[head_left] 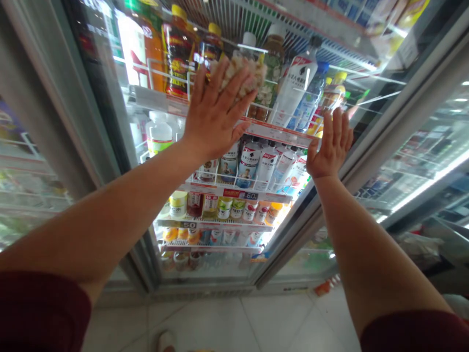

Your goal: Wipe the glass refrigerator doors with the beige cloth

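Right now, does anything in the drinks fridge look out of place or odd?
Nothing looks spilled or broken. One odd point: the left hand presses a crumpled cloth flat on the glass door, and the right hand lies open near the door's edge. The bottles on the shelves stand upright in rows.

Two price tags in front of you can be read: "50" on the red-and-white shelf strip under the white bottles, and "50" on the strip one shelf lower. The bottle labels are too blurred to read.
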The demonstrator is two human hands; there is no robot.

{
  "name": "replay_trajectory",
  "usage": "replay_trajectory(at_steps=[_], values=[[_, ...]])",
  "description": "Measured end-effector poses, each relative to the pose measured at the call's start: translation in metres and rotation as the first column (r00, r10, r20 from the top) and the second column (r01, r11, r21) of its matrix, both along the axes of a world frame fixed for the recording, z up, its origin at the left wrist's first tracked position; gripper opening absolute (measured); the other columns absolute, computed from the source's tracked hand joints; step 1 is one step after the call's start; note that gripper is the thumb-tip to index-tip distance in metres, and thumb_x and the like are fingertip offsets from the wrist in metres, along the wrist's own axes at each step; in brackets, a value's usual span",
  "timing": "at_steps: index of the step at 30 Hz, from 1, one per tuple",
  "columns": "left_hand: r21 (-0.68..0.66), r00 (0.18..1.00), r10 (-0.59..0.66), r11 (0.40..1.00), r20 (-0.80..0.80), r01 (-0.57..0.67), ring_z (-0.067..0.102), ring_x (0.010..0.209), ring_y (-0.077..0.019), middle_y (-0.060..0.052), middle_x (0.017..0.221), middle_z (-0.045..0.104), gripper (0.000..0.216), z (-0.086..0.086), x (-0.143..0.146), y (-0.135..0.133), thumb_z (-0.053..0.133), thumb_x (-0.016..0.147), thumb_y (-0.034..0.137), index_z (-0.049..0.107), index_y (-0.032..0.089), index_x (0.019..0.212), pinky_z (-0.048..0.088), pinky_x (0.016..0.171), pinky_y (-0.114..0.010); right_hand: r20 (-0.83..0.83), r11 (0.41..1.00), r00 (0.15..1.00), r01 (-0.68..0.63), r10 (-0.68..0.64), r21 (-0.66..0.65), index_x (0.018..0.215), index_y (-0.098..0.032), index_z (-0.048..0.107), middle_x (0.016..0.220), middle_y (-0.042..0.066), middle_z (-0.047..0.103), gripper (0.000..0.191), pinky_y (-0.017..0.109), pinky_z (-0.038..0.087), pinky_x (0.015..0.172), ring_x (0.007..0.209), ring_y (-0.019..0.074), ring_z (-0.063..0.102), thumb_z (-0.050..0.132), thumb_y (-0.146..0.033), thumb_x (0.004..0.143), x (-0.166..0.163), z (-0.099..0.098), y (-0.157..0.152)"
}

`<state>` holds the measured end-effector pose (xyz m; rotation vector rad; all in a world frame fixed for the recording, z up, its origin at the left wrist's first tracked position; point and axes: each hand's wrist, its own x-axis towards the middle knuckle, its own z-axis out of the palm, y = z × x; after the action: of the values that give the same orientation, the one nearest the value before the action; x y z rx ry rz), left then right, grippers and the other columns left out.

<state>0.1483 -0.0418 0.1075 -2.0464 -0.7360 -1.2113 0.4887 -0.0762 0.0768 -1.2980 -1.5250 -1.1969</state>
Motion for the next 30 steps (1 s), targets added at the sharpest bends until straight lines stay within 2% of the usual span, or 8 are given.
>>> replay_trajectory(at_steps=[3,8,11,15,18,22,28,30], values=[[-0.076,0.995,-0.087,0.994,-0.043,0.084,0.008,0.162,-0.0301,0.010,0.172,0.024,0.057,0.002,0.013,-0.006,0.054,0.102,0.045,0.044,0.041,0.158,-0.009,0.134,-0.057,0.008,1.000,1.000,-0.024,0.024,0.008,0.165,-0.019,0.032,0.169,0.013,0.035,0.070,0.063,0.018,0.128,0.162,0.0326,0.020,0.023,-0.050,0.102,0.003,0.000,0.002],[-0.097,0.996,-0.085,0.991,0.023,0.087,0.002,0.162,-0.0325,0.007,0.174,0.016,0.065,0.018,0.037,-0.009,0.055,0.101,0.040,0.036,0.036,0.164,-0.020,0.131,-0.052,-0.007,1.000,1.000,0.002,-0.002,0.001,0.164,-0.020,0.032,0.170,0.012,0.035,0.069,0.064,0.020,0.127,0.162,0.0331,0.019,0.022,-0.050,0.103,0.001,0.000,0.000],[-0.049,0.989,-0.146,0.988,-0.034,0.144,-0.012,0.160,-0.0298,0.003,0.175,0.009,0.072,-0.002,0.058,-0.005,0.053,0.103,0.038,0.024,0.032,0.168,-0.023,0.128,-0.052,-0.004,1.000,1.000,0.017,-0.017,0.016,0.164,-0.020,0.032,0.170,0.012,0.035,0.068,0.062,0.021,0.127,0.162,0.0313,0.020,0.022,-0.049,0.104,0.000,-0.001,0.000],[-0.030,0.918,-0.143,0.989,-0.370,0.142,-0.013,0.158,-0.0263,-0.003,0.175,0.011,0.072,-0.041,0.073,-0.007,0.050,0.106,0.036,0.018,0.021,0.168,-0.010,0.128,-0.057,0.021,0.999,1.000,0.003,-0.004,0.040,0.164,-0.020,0.033,0.169,0.013,0.036,0.068,0.060,0.021,0.127,0.161,0.0300,0.023,0.023,-0.049,0.103,0.001,-0.001,0.001],[-0.040,0.890,-0.087,0.996,-0.447,0.077,-0.007,0.158,-0.0270,-0.002,0.175,0.012,0.060,-0.042,0.071,-0.016,0.043,0.108,0.036,0.030,0.021,0.164,0.001,0.128,-0.057,0.014,1.000,1.000,0.013,-0.013,0.020,0.164,-0.019,0.032,0.169,0.012,0.037,0.070,0.062,0.021,0.127,0.161,0.0310,0.022,0.023,-0.050,0.102,-0.001,0.000,-0.001],[-0.028,0.947,-0.010,1.000,-0.321,0.001,-0.004,0.159,-0.0288,-0.001,0.175,0.011,0.061,-0.036,0.066,-0.021,0.047,0.108,0.038,0.029,0.024,0.165,0.001,0.129,-0.059,-0.048,1.000,0.999,0.023,-0.024,-0.015,0.165,-0.023,0.030,0.172,0.008,0.032,0.068,0.057,0.016,0.130,0.163,0.0294,0.017,0.019,-0.049,0.103,-0.007,0.000,-0.004],[-0.018,0.843,-0.119,0.991,-0.525,0.129,0.001,0.160,-0.0202,0.005,0.173,0.018,0.067,-0.098,0.066,-0.011,0.056,0.104,0.034,0.031,0.030,0.165,0.006,0.136,-0.048,-0.013,1.000,1.000,0.020,-0.021,-0.022,0.165,-0.019,0.031,0.171,0.010,0.034,0.071,0.063,0.019,0.128,0.162,0.0321,0.019,0.022,-0.050,0.101,-0.002,0.001,-0.002],[-0.005,0.818,-0.144,0.985,-0.556,0.170,0.003,0.160,-0.0177,0.007,0.172,0.022,0.064,-0.108,0.059,-0.007,0.054,0.104,0.031,0.032,0.031,0.165,0.007,0.136,-0.046,-0.008,1.000,1.000,0.018,-0.018,-0.009,0.164,-0.018,0.032,0.170,0.011,0.035,0.070,0.062,0.020,0.127,0.162,0.0305,0.021,0.023,-0.048,0.102,0.000,0.002,-0.001]])
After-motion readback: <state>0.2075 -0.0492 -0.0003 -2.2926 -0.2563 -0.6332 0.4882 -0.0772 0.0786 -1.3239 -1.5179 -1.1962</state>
